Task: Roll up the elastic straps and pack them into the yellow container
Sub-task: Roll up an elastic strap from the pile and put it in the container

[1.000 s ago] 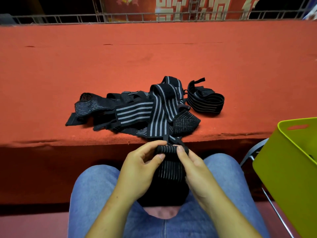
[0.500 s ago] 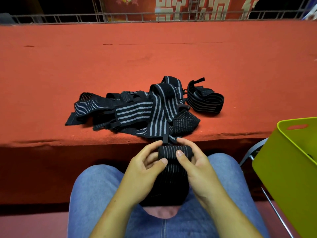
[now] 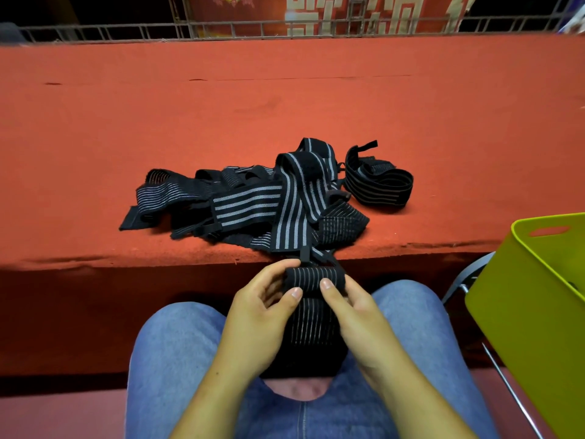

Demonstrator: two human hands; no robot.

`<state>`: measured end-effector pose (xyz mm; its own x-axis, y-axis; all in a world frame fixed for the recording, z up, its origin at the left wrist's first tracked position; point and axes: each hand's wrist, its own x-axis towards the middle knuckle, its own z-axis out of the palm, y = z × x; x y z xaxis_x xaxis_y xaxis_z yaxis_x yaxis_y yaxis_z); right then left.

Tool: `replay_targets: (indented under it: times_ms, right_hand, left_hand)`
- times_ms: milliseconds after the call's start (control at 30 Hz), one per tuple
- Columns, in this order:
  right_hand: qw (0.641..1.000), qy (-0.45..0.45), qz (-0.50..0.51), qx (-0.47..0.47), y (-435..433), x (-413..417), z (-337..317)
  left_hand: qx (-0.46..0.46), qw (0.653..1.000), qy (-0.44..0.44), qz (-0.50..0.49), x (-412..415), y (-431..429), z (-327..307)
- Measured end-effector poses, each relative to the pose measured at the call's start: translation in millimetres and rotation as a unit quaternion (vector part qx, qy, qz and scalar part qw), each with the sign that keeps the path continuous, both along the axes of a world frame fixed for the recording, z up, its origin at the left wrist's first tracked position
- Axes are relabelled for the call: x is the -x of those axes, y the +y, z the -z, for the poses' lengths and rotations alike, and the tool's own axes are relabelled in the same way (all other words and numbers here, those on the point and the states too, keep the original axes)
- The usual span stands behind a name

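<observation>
- You are at the rolling step: both hands hold one strap [image 3: 311, 331] over your lap [image 3: 183, 353], just in front of the near edge of the worktop [image 3: 285, 106].
- Your left hand [image 3: 262, 315] and right hand [image 3: 354, 312] pinch the rolled end [image 3: 315, 277] with curled fingers [image 3: 292, 294]. The thumbs press its near side, and the loose part hangs down.
- Next, I judge, you must turn the roll along the loose part, tight and with even edges. Then carry it to the yellow container [image 3: 519, 299] at the near right.
- The pile of straps [image 3: 253, 204] lies on the worktop just beyond your hands, with one looped strap [image 3: 380, 185] just to its right. Much work seems to remain.
- I see no brand or label on the straps or the container. The red sign [image 3: 348, 14] far behind has pale characters, cut off at the top, and I cannot read them.
</observation>
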<state>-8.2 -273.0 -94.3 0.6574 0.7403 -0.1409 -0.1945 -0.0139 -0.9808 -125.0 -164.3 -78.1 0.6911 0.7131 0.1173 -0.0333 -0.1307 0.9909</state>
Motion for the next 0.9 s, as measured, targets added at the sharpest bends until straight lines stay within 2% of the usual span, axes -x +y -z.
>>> replay_targets:
  times_ms: [233,433,633,900]
  right_hand:
    - [1.0,0.004,0.008,-0.006,3,-1,0]
    - [0.999,-0.012,0.023,-0.041,2,-6,2]
    - [0.998,-0.002,0.009,-0.057,0,-9,-2]
    - [0.999,-0.01,0.005,-0.053,-1,-8,-8]
  left_hand:
    - [-0.035,0.999,0.004,0.013,1,-1,1]
    - [-0.017,0.999,0.018,0.03,2,1,2]
    - [0.085,0.995,0.007,0.045,-2,0,1]
    - [0.063,0.997,0.0,0.043,-4,4,5]
